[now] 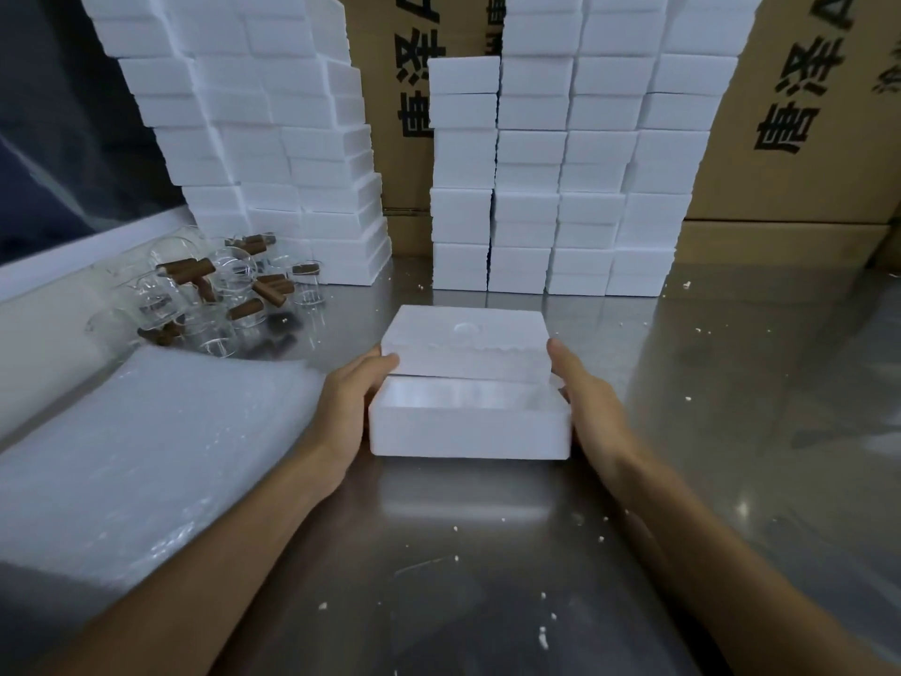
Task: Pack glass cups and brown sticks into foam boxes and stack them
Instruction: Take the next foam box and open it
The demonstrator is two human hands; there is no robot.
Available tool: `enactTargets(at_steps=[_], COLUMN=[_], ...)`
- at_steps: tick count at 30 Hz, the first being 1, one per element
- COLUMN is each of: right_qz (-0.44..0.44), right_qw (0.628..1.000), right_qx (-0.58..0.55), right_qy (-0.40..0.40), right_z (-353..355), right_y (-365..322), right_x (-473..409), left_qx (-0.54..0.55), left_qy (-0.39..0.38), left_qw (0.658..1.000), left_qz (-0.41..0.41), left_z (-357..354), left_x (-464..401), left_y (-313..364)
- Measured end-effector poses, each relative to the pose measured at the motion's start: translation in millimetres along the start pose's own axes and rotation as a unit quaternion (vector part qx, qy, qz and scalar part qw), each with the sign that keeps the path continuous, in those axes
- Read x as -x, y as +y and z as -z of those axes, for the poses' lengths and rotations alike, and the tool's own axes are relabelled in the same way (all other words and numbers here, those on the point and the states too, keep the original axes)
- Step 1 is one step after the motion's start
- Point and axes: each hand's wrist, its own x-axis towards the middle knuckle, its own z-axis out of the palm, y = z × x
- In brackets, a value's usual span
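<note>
Two hands flank one foam box at table centre. Its lid sits raised and shifted toward 12 o'clock, uncovering the near part of the cavity; the contents cannot be made out. Left hand at 9 o'clock, fingers curled onto the lid's left edge; right hand at 3 o'clock, fingers pressed to the lid's right edge. The box's long axis runs 9 to 3, so both hands are equally near. Seating the lid probably needs a pull toward 6 o'clock. Glass cups and brown sticks lie at 10 o'clock; foam box stacks at 12 o'clock, on the table.
</note>
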Motion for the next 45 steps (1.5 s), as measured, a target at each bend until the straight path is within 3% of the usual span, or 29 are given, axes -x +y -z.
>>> enactTargets(at_steps=[2,5,9,13,21,28,36,42,45], right_qz=[-0.037,-0.076,-0.066,-0.034,-0.021,-0.007,-0.013,-0.019,-0.024], right_qw=[0.998,0.992,0.986,0.966,0.958,0.961,0.965,0.963,0.975], right_qx=[0.015,0.081,0.154,0.244,0.258,0.247,0.227,0.234,0.171], right_qy=[-0.056,-0.064,0.003,0.081,0.121,0.121,0.132,0.134,0.140], right_z=[10.8,15.0,9.7,5.3,3.4,-3.9,-5.8,-15.0,-11.6], right_y=[-5.7,-9.3,-5.7,4.5,8.7,11.0,10.7,6.6,6.2], right_x=[-1.5,-4.3,-12.4,-21.7,-21.8,-19.9,-24.6,-30.5,-33.8], left_qx=[-0.038,-0.118,-0.243,-0.299,-0.338,-0.447,-0.441,-0.557,-0.589], left_qy=[0.000,0.008,0.026,0.078,0.116,0.134,0.130,0.153,0.157], left_qw=[0.998,0.992,0.969,0.951,0.934,0.884,0.888,0.813,0.790], left_qz=[0.047,0.044,0.026,0.003,0.005,-0.014,-0.026,-0.066,-0.064], left_z=[2.1,0.6,0.8,-3.2,-1.4,-1.1,0.0,2.0,5.0], left_x=[-4.5,-9.7,-10.8,-9.6,-14.3,-14.2,-13.0,-10.7,-11.6], left_y=[0.4,-1.3,-5.7,-3.4,-2.6,3.9,5.7,12.4,20.0])
